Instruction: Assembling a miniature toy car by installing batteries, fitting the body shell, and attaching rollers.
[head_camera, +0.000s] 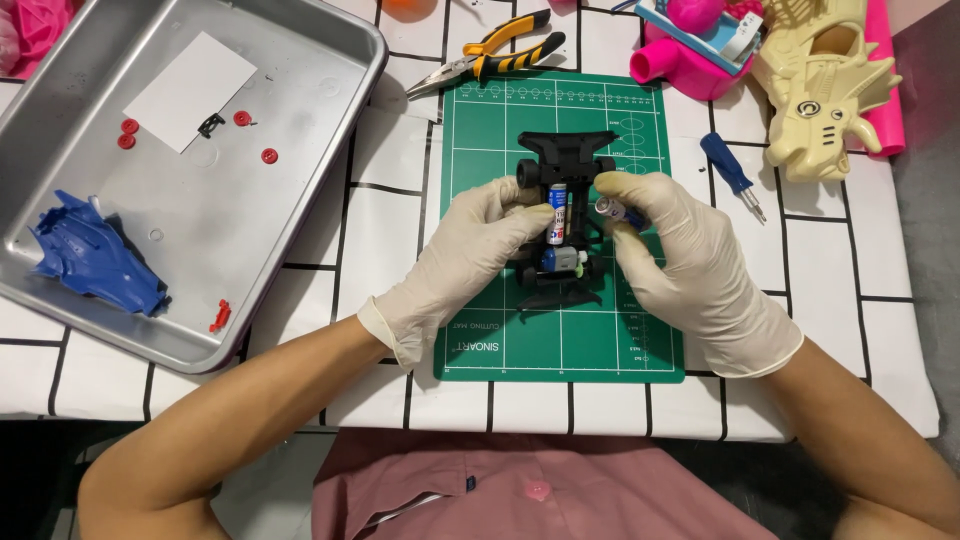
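My left hand is gripping the black toy car chassis at frame centre; my right hand is pinching a battery just right of it, long axis tilting toward the empty slot.

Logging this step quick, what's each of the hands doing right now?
Left hand: closed on the black toy car chassis, steadying it.
Right hand: closed, pinching a small battery at its fingertips.
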